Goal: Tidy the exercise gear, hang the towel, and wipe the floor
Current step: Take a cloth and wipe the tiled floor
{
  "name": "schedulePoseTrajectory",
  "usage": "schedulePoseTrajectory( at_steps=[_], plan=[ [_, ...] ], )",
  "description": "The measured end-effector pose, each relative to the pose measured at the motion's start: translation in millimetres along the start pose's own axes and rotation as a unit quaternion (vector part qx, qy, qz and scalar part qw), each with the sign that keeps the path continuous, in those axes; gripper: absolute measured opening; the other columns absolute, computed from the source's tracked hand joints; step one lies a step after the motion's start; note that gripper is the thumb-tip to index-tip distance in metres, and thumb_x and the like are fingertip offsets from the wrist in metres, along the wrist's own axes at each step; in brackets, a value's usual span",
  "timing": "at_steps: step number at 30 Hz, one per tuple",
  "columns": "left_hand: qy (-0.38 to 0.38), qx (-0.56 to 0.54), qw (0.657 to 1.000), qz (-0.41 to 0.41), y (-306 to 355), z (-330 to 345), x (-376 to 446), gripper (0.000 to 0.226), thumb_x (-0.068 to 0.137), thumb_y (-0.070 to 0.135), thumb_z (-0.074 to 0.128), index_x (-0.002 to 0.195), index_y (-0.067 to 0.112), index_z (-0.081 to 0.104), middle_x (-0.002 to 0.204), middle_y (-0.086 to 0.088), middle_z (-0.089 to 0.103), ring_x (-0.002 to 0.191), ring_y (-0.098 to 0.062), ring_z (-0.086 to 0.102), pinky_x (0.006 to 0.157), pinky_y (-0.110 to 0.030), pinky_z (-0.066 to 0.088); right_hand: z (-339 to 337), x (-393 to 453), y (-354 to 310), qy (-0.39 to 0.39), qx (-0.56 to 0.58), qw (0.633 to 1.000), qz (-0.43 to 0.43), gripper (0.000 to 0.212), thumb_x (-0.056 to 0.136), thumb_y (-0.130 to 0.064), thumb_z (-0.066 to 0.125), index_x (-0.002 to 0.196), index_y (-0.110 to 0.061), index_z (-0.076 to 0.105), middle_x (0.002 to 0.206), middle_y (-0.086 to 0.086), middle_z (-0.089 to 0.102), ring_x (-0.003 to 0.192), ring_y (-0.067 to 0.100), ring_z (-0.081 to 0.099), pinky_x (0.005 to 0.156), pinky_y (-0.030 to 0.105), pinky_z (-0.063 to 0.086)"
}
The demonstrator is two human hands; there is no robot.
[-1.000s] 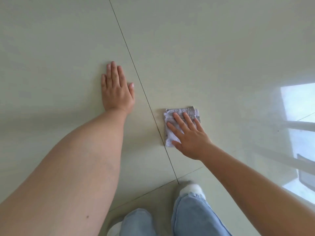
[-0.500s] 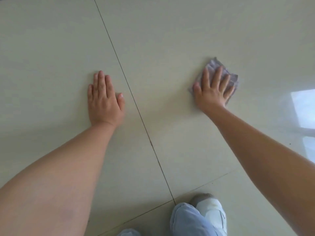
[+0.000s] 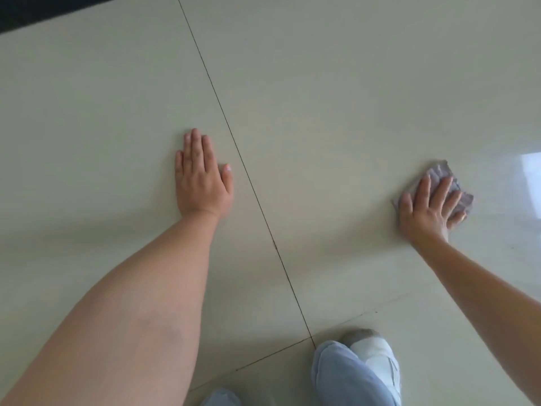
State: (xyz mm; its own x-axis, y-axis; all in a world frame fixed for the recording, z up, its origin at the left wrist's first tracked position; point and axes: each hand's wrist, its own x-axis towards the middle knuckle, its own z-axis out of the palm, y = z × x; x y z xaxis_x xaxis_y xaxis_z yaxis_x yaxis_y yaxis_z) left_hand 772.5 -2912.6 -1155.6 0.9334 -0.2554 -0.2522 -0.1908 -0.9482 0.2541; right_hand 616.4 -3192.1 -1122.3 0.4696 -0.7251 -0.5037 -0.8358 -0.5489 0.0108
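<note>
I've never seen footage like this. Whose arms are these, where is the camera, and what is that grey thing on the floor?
There is no machine here: these are a person's two bare arms, filmed by one wide-angle camera worn on the head, looking forward and down. That is why you also see a knee in light jeans and a white shoe at the bottom. The surface is a glossy pale tile floor with dark grout lines. The left hand lies flat on a tile, seemingly as a prop. The right hand presses a small crumpled grey cloth against the floor with its fingers spread, to wipe it.
</note>
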Motion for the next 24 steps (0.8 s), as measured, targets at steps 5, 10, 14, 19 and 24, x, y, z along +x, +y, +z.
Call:
schedulePoseTrajectory(
  at_steps=[5,10,14,19,24],
  plan=[
    [0.003,0.007,1.0,-0.002,-3.8,2.1,-2.9,0.08,0.079,0.039,0.01,0.143,-0.006,0.026,0.153,-0.02,0.023,0.144,-0.033,0.02,0.116,-0.041,0.012,-5.5,35.4,-146.5,0.011,-0.059,0.98,-0.188,0.057,0.098,-0.043,0.025,0.149,-0.03,0.003,0.158,0.004,-0.013,0.144,0.032,-0.014,0.113,0.054,-0.012],
    [0.043,0.019,0.999,0.026,-1.5,5.7,0.7,0.062,0.08,0.028,0.034,0.123,-0.014,0.052,0.131,-0.03,0.053,0.12,-0.044,0.053,0.103,-0.044,0.036,57.0,-42.3,-136.2,0.037,-0.151,0.875,-0.459,0.052,0.094,-0.05,0.021,0.137,-0.028,0.041,0.148,0.01,0.037,0.135,0.039,0.033,0.111,0.053,0.001],
    [0.048,0.031,0.997,0.043,-5.5,0.7,6.3,0.061,0.079,0.027,0.036,0.119,-0.014,0.054,0.126,-0.03,0.056,0.115,-0.044,0.056,0.1,-0.039,0.022,33.1,-18.5,-59.9,0.004,-0.205,0.892,-0.402,0.062,0.094,-0.056,0.002,0.136,-0.025,0.035,0.142,0.013,0.046,0.133,0.032,0.023,0.11,0.049,0.007],
    [0.06,0.044,0.996,0.051,-7.9,2.8,4.2,0.061,0.08,0.029,0.035,0.119,-0.013,0.056,0.126,-0.028,0.057,0.115,-0.041,0.058,0.1,-0.039,0.022,-21.7,64.0,-127.6,0.045,-0.072,0.986,-0.145,0.057,0.098,-0.039,0.025,0.15,-0.024,0.006,0.158,0.004,-0.01,0.146,0.027,-0.012,0.115,0.053,-0.008],
    [0.084,0.045,0.994,0.045,-13.4,12.9,2.8,0.061,0.081,0.03,0.034,0.121,-0.012,0.052,0.128,-0.027,0.056,0.125,-0.031,0.036,0.103,-0.04,0.021,-19.7,72.1,-259.0,0.026,-0.134,0.94,-0.311,0.055,0.099,-0.042,0.019,0.149,-0.031,-0.001,0.158,0.002,-0.013,0.145,0.029,-0.015,0.113,0.054,-0.011]
  ],
)
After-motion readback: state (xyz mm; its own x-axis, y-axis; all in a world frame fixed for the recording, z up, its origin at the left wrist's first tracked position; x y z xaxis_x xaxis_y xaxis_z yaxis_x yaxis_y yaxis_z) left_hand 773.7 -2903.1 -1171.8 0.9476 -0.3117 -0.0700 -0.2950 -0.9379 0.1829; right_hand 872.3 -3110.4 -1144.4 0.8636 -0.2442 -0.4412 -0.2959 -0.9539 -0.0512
